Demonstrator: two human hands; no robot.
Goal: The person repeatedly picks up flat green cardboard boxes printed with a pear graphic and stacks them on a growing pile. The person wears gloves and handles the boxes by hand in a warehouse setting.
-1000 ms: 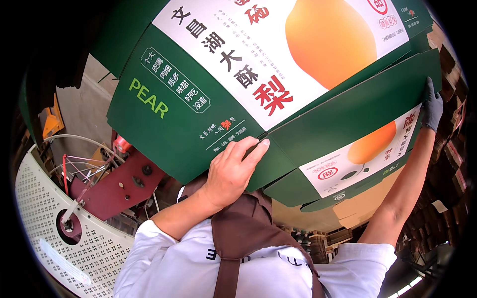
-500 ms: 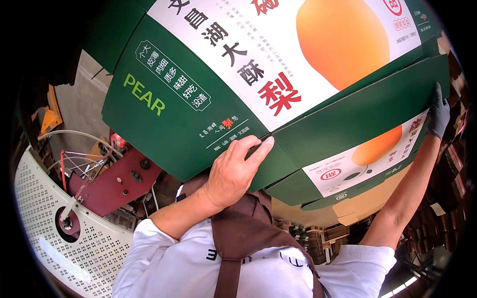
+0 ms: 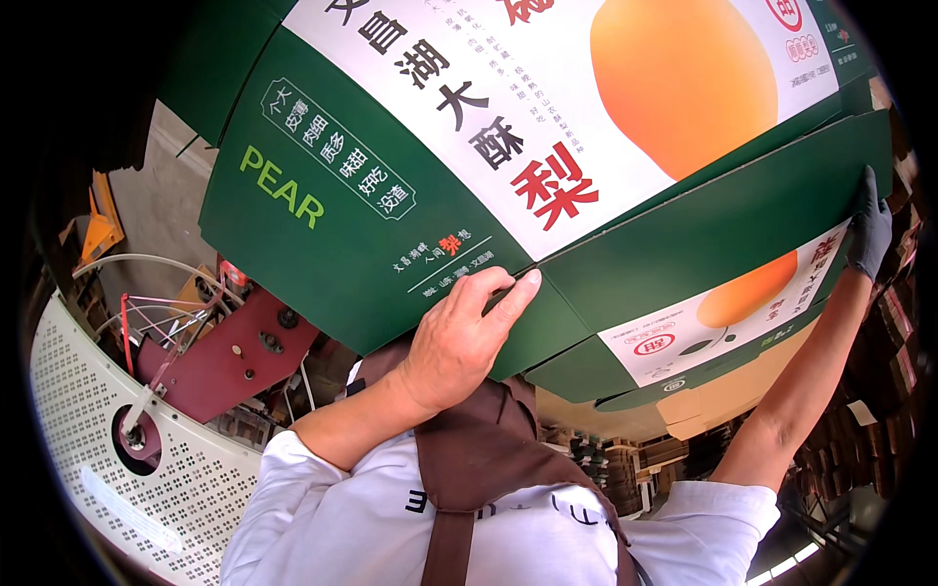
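A large green cardboard carton point(image 3: 391, 283) with a white printed panel and a picture of an orange-yellow fruit fills the upper part of the view. It looks partly flattened, with a folded side panel point(image 3: 713, 234) slanting along its near edge. My left hand point(image 3: 469, 332), bare, pinches the carton at its near edge, beside the corner of the white panel; its thumb and forefinger show on top. Out at the carton's right end, my right hand point(image 3: 870, 232) in a dark grey glove grips the edge, its other fingers mostly hidden behind the board.
At the left stands a machine with a perforated cream guard point(image 3: 117, 439) and a dark red arm point(image 3: 230, 361). An orange metal piece point(image 3: 101, 234) sits farther back. Plain brown cardboard point(image 3: 723, 396) shows under the carton, and stacks of brown board point(image 3: 860, 430) line the right.
The carton has shifted slightly to the right, and my gloved right hand has moved with it. My left hand stays at nearly the same spot on the near edge.
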